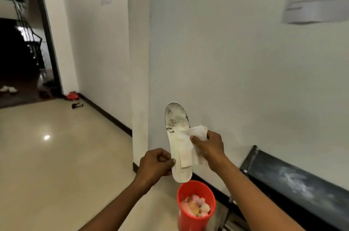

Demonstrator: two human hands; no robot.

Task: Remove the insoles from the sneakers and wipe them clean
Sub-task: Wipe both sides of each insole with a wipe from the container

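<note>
Mid-wipe: grips insole [174,142] near the heel with left hand [156,163], pinches wipe [198,132] against it with right hand [208,148]; next likely calls for scrubbing the stained toe.

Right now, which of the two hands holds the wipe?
The right hand: it grips the white wipe against the insole, whereas the left hand only pinches the insole's edge near its lower end.

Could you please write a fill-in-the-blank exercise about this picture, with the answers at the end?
1. The left hand grips the insole at its ____ end.
2. The right hand presses a white wipe against the ____.
3. The plastic bin below the insole is ____.
Answers: lower; insole; red.
</note>
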